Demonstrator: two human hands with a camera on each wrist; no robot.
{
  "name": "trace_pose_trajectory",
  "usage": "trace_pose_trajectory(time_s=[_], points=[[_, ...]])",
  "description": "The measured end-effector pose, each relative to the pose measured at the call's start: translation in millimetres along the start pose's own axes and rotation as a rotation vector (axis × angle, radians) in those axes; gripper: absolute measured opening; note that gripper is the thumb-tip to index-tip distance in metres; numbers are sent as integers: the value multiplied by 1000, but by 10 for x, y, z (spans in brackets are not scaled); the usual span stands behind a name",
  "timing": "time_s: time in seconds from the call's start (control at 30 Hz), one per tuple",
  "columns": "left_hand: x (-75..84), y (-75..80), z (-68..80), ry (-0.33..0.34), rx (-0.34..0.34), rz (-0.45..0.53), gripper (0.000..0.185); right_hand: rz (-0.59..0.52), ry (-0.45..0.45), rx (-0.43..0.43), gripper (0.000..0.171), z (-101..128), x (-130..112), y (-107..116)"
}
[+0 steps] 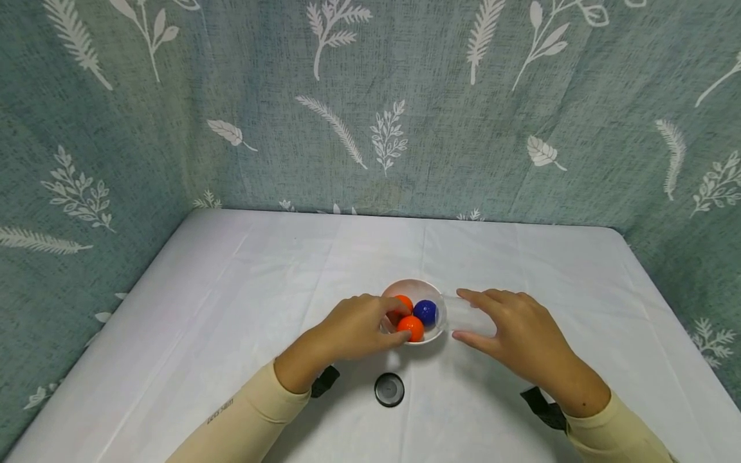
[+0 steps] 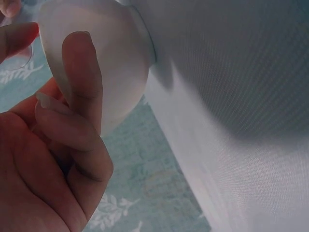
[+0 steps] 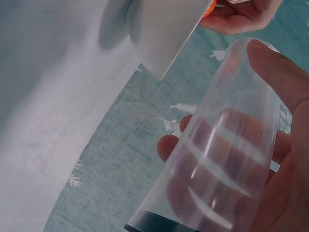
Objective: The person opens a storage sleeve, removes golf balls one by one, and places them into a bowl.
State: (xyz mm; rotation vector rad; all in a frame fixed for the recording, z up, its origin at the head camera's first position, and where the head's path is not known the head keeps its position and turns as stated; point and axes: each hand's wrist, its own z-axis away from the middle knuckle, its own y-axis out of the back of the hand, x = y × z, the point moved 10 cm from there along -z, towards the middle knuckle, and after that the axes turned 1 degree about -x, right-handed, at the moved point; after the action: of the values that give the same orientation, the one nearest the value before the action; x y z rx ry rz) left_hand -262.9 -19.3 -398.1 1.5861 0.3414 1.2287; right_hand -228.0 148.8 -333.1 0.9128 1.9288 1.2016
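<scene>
A white bowl [image 1: 412, 285] holds two orange balls [image 1: 410, 328] and a blue ball [image 1: 425, 312]. My left hand [image 1: 361, 326] reaches over the bowl's left side, pinching the nearer orange ball between thumb and index finger. Its other fingers curl by the bowl's outer wall in the left wrist view. My right hand [image 1: 521, 331] grips a clear plastic cup [image 3: 224, 145], thumb on one side and fingers behind it. The cup lies tipped sideways, one end overlapping the bowl's right rim in the head view. A dark edge shows at its lower end in the right wrist view.
A round black lid [image 1: 389, 390] lies on the white-covered table [image 1: 278, 276], in front of the bowl. Green leaf-patterned cloth [image 1: 370, 128] stands behind the table and along its sides. Dark straps [image 1: 544, 408] show at both wrists.
</scene>
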Motion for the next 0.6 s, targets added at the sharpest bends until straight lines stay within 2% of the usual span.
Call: trace_pose_trajectory(time_s=[0.13,0.37,0.47,0.6], points=[[12,17,2,-8,3,-4,32,-23,10,43,61,-14,19,17],[13,28,14,-2,13,-18,29,-109,-9,176,60,-26,102,115],[11,30,17,2,15,-23,29,-191,-46,216,58,-34,176,146],[14,26,24,-3,16,-17,29,-349,-139,237,54,-37,341,124]])
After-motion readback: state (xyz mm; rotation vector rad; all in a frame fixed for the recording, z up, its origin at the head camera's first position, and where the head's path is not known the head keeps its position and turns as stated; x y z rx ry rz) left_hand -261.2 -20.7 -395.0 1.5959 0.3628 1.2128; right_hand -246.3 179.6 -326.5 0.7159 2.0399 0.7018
